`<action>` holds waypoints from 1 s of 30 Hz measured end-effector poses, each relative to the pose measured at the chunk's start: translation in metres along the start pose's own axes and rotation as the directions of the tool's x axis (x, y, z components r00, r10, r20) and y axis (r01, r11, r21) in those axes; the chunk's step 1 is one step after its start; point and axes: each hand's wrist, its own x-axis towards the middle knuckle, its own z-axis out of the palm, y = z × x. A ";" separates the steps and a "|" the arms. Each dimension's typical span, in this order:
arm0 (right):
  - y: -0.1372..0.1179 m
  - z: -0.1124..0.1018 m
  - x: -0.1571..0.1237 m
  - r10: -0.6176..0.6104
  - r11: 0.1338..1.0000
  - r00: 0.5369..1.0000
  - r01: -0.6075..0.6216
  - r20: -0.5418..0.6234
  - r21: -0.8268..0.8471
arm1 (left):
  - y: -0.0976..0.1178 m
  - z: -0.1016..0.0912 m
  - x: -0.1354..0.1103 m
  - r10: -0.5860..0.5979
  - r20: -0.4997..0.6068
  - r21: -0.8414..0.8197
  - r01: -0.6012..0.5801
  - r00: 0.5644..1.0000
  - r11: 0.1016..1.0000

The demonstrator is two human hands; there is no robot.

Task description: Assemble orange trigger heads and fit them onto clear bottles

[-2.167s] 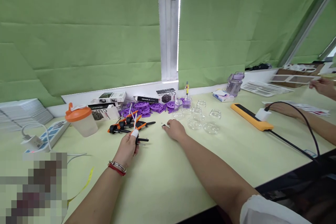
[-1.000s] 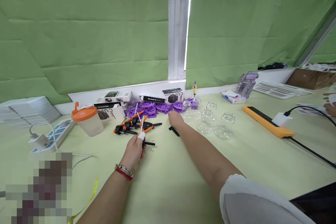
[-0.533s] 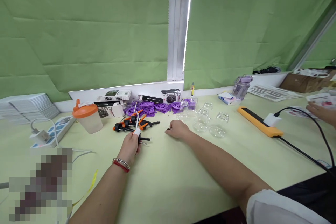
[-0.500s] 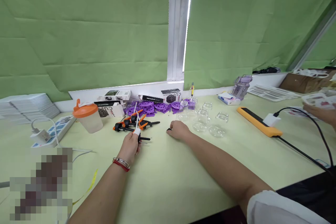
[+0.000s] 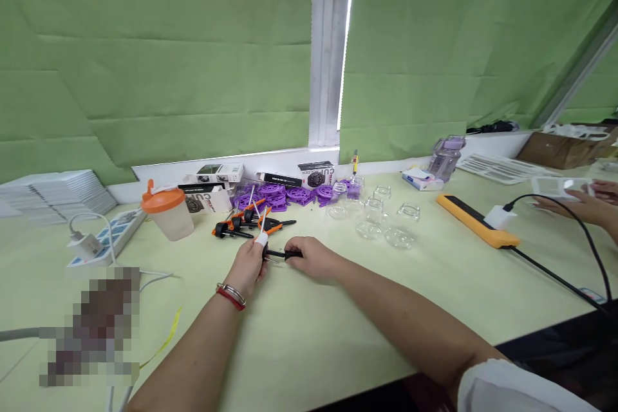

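My left hand [image 5: 247,265] is closed around a black part with a thin rod [image 5: 274,253] that points right. From the same fist rises a slim shaft with a white end [image 5: 261,239], whose kind I cannot make out. My right hand [image 5: 316,257] pinches a short black sleeve-like piece [image 5: 292,255] at the rod's right end. Whether the sleeve is on the rod or only against it, I cannot tell. Just beyond my left hand lie several black-and-orange clamps [image 5: 236,224] in a heap. Behind them are purple plastic pieces [image 5: 273,194].
Clear glass cups [image 5: 369,226] stand beyond my right forearm. An orange-lidded cup [image 5: 167,209] and a white power strip [image 5: 113,232] are at the left. An orange power strip [image 5: 476,222] with a black cable lies right, near another person's hands [image 5: 591,206]. Cup-holder boxes [image 5: 316,175] line the wall.
My right hand has moved left and toward me, bringing the black sleeve to the rod. My left hand has shifted slightly right. The other person's hands have moved too.
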 end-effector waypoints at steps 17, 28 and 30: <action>0.006 0.005 -0.007 0.057 0.954 0.994 -0.028 -0.089 0.300 | 0.000 0.010 -0.007 -0.032 0.198 -0.284 0.088 0.980 0.955; 0.008 0.003 -0.008 0.044 0.969 0.996 -0.024 -0.076 0.245 | -0.004 0.008 -0.006 -0.068 0.216 -0.240 0.120 0.974 0.963; 0.009 0.004 -0.007 0.047 0.970 0.997 -0.029 -0.069 0.242 | -0.004 0.008 -0.007 -0.083 0.209 -0.238 0.133 0.974 0.962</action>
